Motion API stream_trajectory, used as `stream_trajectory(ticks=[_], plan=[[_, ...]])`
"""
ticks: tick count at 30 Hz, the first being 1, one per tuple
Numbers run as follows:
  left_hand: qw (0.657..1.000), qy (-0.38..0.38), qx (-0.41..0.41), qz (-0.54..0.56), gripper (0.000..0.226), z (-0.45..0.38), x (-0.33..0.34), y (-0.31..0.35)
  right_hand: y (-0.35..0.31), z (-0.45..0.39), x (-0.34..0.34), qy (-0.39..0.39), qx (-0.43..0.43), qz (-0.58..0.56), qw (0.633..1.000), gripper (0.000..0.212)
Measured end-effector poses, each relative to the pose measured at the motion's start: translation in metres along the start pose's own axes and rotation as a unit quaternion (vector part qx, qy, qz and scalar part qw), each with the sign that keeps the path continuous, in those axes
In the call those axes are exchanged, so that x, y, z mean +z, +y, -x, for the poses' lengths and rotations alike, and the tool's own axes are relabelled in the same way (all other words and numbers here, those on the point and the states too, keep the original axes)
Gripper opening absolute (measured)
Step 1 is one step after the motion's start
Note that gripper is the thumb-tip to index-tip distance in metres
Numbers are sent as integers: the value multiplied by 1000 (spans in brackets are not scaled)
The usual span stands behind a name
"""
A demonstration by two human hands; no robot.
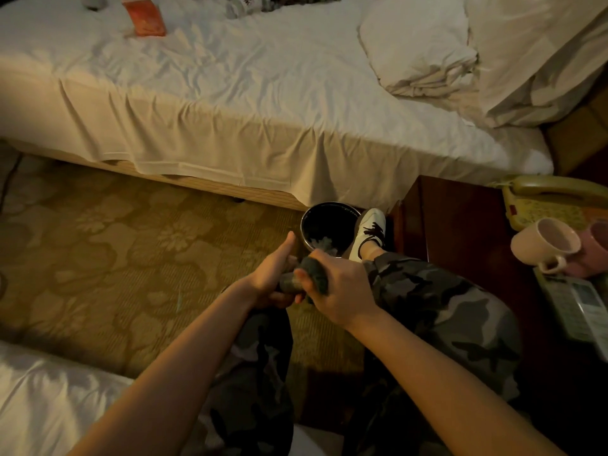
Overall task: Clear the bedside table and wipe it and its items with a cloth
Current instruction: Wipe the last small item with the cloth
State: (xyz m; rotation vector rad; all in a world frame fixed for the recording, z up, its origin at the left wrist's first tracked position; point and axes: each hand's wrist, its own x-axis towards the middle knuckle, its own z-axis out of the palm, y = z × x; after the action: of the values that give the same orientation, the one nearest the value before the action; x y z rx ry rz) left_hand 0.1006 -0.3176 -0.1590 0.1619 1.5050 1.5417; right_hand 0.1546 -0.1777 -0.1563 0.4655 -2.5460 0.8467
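Both hands are wrapped around the grey cloth (311,278) right now, out over the carpet and just short of the bin (324,227). The right hand (342,287) grips the upper end, and the left hand (274,274) holds the lower end with its thumb sticking up. To me it looks like wringing or shaking crumbs out before wiping.

If that's the step, I'd keep the cloth right over the bin so whatever drops lands inside, not on the carpet, then refold it to a clean face.

The table (467,225) on the right isn't cleared: a phone (556,192), a pink mug (544,246) lying on its side and a remote (582,307) are on it. Some things are already on the bed (230,93): an orange box (144,18) and a bottle (246,3).

There's print on the phone's card and the bottle label, but it's too small and blurry to read.
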Motion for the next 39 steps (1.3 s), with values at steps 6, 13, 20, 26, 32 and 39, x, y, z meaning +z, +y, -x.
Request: stream_trajectory(ticks=[6,13,20,26,32,39], plan=[[977,206,45,-18,77,-23,13,-10,7,-11,10,-30,509,-249,823,58],[979,175,103,6,88,-27,12,-14,8,-22,-5,-30,543,-371,753,28],[985,136,87,55,65,-23,11,-6,9,-29,-27,-70,564,-555,608,28],[984,30,23,174,70,-11,13,4,5,-26,-27,-100,557,-532,630,20],[970,52,17,238,82,-17,8,2,19,-22,-9,-29,518,-241,820,44],[960,79,-10,270,81,-20,7,3,12,-17,0,-40,374,77,923,69]])
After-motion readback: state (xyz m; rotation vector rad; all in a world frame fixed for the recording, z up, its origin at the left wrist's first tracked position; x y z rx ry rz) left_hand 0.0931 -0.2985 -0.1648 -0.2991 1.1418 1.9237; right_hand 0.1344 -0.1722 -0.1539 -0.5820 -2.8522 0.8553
